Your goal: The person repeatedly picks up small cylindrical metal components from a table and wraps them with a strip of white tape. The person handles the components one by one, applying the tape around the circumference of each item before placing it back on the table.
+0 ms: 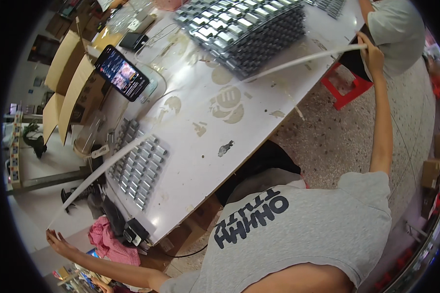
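Observation:
Both my arms are stretched wide apart over the table. My left hand [58, 242], at the far lower left, pinches the thin end of a long whitish strip [100, 168]. At the upper right my right hand [373, 56] is closed on a whitish length of strip too. Between them it fades over the table, so I cannot tell whether it is one piece. The left length passes over a tray of small silver metal cylinders [142, 173]. The right length runs toward a tall stack of trays with similar silver parts [249, 34].
A phone [122, 73] leans on a stand on the white table [181, 161], beside an open cardboard box [76, 93]. A red stool [347, 90] stands beyond the table edge, near another person [398, 34]. A pink checked cloth [110, 241] and a black adapter [136, 230] lie lower left.

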`<state>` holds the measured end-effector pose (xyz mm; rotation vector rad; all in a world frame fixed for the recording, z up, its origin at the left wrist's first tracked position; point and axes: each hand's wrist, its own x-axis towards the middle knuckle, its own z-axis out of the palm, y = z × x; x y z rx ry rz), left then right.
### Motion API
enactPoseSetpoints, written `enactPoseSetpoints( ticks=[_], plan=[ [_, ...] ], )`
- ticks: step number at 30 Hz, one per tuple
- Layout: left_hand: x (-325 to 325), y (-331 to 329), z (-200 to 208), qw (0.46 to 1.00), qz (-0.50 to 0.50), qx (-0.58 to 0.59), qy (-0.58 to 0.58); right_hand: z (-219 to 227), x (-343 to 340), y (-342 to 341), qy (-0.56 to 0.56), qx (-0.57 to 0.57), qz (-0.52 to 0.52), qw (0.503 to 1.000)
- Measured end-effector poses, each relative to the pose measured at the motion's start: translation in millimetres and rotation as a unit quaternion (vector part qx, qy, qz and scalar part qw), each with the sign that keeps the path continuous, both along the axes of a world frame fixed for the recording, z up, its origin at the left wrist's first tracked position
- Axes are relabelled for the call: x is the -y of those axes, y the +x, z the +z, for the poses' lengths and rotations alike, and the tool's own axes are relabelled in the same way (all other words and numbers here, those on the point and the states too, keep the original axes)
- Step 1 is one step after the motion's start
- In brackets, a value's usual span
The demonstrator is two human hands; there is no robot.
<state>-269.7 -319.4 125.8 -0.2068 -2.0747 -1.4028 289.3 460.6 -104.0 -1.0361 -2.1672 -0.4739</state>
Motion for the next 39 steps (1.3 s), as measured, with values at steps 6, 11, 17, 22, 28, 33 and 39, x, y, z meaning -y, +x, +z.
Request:
enactPoseSetpoints(
  ticks=[6, 11, 17, 22, 28, 33, 39],
  plan=[
    [-44, 34, 1, 0.996, -0.063, -0.067, -0.021, -25, -27, -31, -0.031, -0.159, -0.112, 0.980],
    [-34, 68, 8, 0.988, -0.039, -0.146, -0.035, -49, -36, -45, -0.093, 0.060, -0.044, 0.993],
    [-31, 127, 29, 0.864, 0.154, -0.320, -0.356, 8, 18, -76, -0.047, 0.197, -0.119, 0.972],
    [-148, 225, -10, 0.852, 0.083, -0.255, -0.449, 134, 230, -182, -0.217, -0.094, 0.472, 0.849],
    [-252, 253, -41, 0.905, -0.313, 0.029, -0.286, 132, 360, -246, -0.436, -0.116, 0.705, 0.547],
    [-229, 248, -44, 0.884, -0.347, 0.117, -0.290, 121, 402, -259, -0.737, -0.082, 0.614, 0.268],
    [-229, 242, -58, 0.877, -0.340, 0.115, -0.318, 102, 417, -266, -0.579, -0.132, 0.619, 0.514]
  ],
)
